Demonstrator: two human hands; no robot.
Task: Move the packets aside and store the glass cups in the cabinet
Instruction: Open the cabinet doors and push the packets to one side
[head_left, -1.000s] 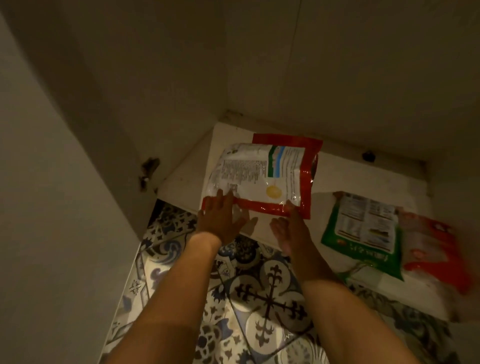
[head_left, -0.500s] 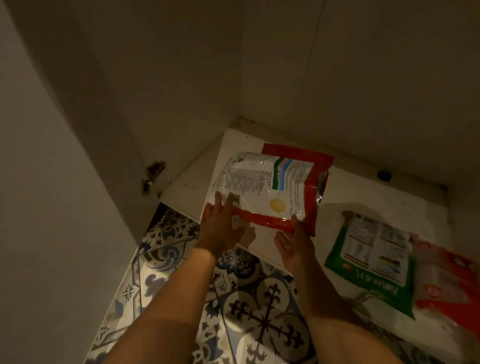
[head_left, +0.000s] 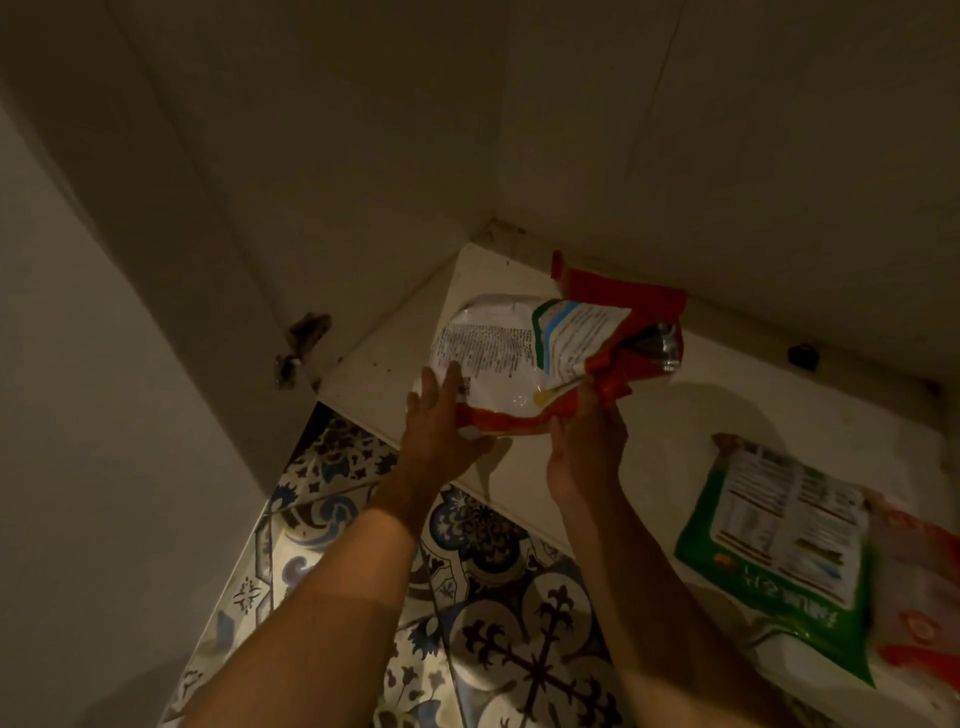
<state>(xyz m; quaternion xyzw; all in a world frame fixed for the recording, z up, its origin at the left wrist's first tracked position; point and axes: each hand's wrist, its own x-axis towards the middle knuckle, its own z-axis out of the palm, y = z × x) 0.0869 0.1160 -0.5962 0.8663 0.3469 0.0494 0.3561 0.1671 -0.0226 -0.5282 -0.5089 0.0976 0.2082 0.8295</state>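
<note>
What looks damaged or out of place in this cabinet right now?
A dark chipped patch mars the left wall near its front edge, as if something broke away. The red and white packet is crumpled, held between the left hand and right hand. A green packet lies loose on the cabinet floor.

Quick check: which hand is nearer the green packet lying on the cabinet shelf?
Right. The right hand grips the red-and-white packet at its near edge, left of the green packet. The left hand holds the same packet's left end, farther away.
</note>
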